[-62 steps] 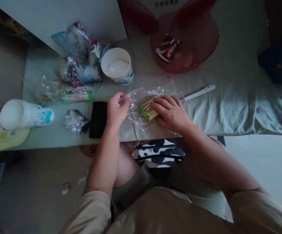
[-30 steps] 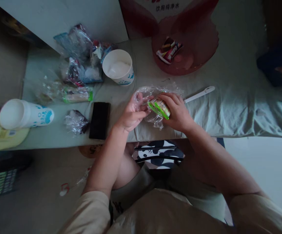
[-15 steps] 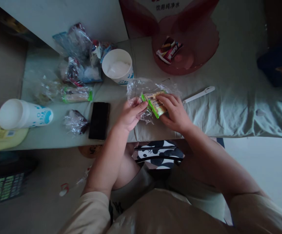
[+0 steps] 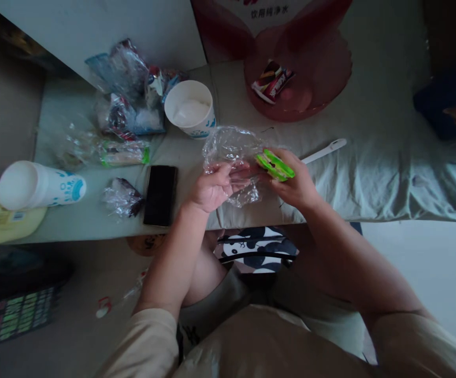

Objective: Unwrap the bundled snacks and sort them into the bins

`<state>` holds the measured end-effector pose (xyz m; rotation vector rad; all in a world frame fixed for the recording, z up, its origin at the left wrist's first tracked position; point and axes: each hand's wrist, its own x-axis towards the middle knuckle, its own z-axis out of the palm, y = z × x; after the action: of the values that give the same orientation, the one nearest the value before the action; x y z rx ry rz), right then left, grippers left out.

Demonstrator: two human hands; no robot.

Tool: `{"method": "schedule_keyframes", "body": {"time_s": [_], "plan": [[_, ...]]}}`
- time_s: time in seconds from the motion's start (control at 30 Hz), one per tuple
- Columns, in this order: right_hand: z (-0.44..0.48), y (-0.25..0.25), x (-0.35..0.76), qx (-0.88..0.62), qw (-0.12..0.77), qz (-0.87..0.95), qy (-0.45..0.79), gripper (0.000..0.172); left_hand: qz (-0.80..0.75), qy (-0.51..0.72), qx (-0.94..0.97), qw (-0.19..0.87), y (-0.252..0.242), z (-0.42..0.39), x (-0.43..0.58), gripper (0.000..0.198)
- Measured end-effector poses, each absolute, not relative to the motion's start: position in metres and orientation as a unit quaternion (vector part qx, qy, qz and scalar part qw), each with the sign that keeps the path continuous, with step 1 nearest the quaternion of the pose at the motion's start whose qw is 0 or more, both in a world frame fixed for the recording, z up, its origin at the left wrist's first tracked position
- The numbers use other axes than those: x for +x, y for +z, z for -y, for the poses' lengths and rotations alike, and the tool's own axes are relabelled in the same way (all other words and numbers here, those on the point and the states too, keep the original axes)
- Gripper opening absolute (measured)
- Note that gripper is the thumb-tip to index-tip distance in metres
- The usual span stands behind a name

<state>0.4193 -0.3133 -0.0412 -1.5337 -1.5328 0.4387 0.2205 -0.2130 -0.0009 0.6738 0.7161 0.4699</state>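
Observation:
My right hand (image 4: 299,184) is closed on a small snack packet with bright green edges (image 4: 274,165), turned edge-up between fingers and thumb. Just to its left, my left hand (image 4: 214,186) grips a crumpled clear plastic bag (image 4: 230,143), its fingers partly seen through the film. The bag spreads above and below the left fingers, close to the packet. Behind the right hand lies a white plastic handle (image 4: 324,151), its left end hidden.
A pink bowl (image 4: 314,107) holds wrapped snacks (image 4: 273,81). Leftward are a paper cup (image 4: 190,107), a phone (image 4: 160,195), bagged items (image 4: 127,113), a green-edged packet (image 4: 125,153), a dark wrapped item (image 4: 123,197), stacked cups (image 4: 41,184) and a yellow container (image 4: 11,223).
The packet has moved right, away from the left hand, and tipped up in the right hand. The clear bag stays with the left hand and looks more spread out.

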Motion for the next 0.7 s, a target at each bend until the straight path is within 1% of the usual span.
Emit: {"method": "schedule_keyframes", "body": {"time_s": [0.13,0.23,0.3,0.4,0.47,0.5,0.53,0.57,0.63,0.7], "plan": [[0.313,-0.047,0.427,-0.612,0.512,0.578,0.173,0.042,-0.411,0.276,0.274,0.824,-0.003,0.206,0.229,0.015],[0.315,-0.059,0.430,-0.640,0.583,0.455,0.207,0.048,-0.471,0.331,0.231,0.784,-0.004,0.201,0.232,0.010],[0.319,-0.062,0.433,-0.630,0.648,0.379,0.198,0.051,-0.478,0.347,0.221,0.776,-0.004,0.199,0.231,0.010],[0.323,-0.047,0.445,-0.594,0.723,0.337,0.101,0.047,-0.464,0.348,0.240,0.779,-0.002,0.198,0.228,0.014],[0.317,-0.021,0.460,-0.580,0.727,0.368,0.000,0.052,-0.467,0.326,0.280,0.772,-0.003,0.197,0.226,0.013],[0.308,-0.004,0.470,-0.581,0.711,0.391,-0.058,0.059,-0.474,0.308,0.309,0.765,-0.004,0.197,0.225,0.012],[0.295,0.012,0.481,-0.600,0.671,0.422,-0.107,0.067,-0.480,0.288,0.344,0.754,-0.006,0.196,0.225,0.011],[0.277,0.028,0.493,-0.642,0.606,0.449,-0.140,0.071,-0.483,0.269,0.382,0.740,-0.008,0.196,0.226,0.012],[0.231,0.050,0.521,-0.750,0.431,0.491,-0.101,0.071,-0.481,0.236,0.466,0.704,-0.014,0.194,0.228,0.018],[0.181,0.055,0.549,-0.807,0.243,0.538,0.023,0.069,-0.475,0.212,0.547,0.656,-0.020,0.192,0.229,0.025]]}}
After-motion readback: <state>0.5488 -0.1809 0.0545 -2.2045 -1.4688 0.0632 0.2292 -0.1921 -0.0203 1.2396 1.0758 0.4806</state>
